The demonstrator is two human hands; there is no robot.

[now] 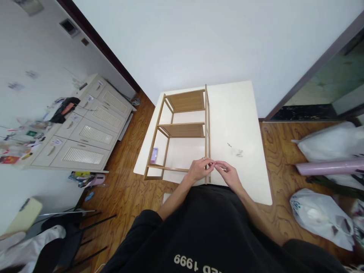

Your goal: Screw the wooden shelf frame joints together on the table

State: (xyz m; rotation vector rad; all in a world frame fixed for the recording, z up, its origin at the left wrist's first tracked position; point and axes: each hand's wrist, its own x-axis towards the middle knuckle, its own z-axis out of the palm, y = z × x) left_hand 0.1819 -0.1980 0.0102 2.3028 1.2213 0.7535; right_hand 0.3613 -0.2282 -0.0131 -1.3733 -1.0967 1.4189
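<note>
Closely pinched, left hand (pixel 200 169) fingertip-to-fingertip with right hand (pixel 229 175).

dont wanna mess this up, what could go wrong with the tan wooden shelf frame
Anything tiny pinched where the left hand and right hand meet could slip away. Small, slim grey pieces lie loose on the white table and might get brushed off. The frame reaches the near edge, so a bump could shift it.
</note>
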